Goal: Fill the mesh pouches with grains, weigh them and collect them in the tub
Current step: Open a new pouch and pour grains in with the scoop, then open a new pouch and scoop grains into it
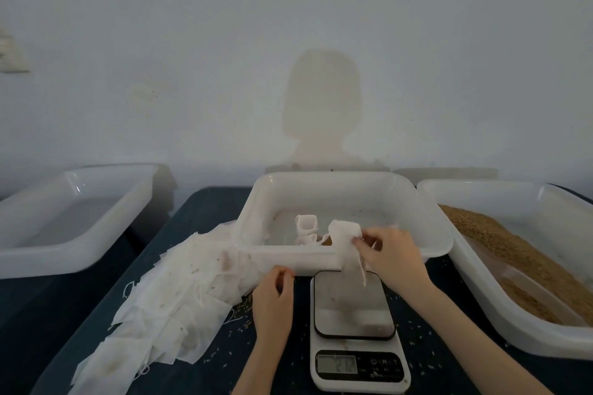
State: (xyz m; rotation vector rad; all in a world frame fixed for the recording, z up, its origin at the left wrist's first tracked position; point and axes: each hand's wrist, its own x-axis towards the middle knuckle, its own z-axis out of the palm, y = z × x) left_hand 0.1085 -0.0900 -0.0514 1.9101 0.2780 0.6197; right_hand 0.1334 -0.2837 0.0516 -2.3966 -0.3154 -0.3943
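At centre frame a glossy white plastic tub [340,189] sits behind a scale [356,330] with a smooth, dully reflective metal-looking platform, while thin matt white mesh pouches [167,308] lie lower left on the dark matt table [205,208].

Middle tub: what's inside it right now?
Inside the middle tub: one white mesh pouch on the floor and a few stray grains. The right hand holds a second pouch over the near rim, hiding the floor behind it.
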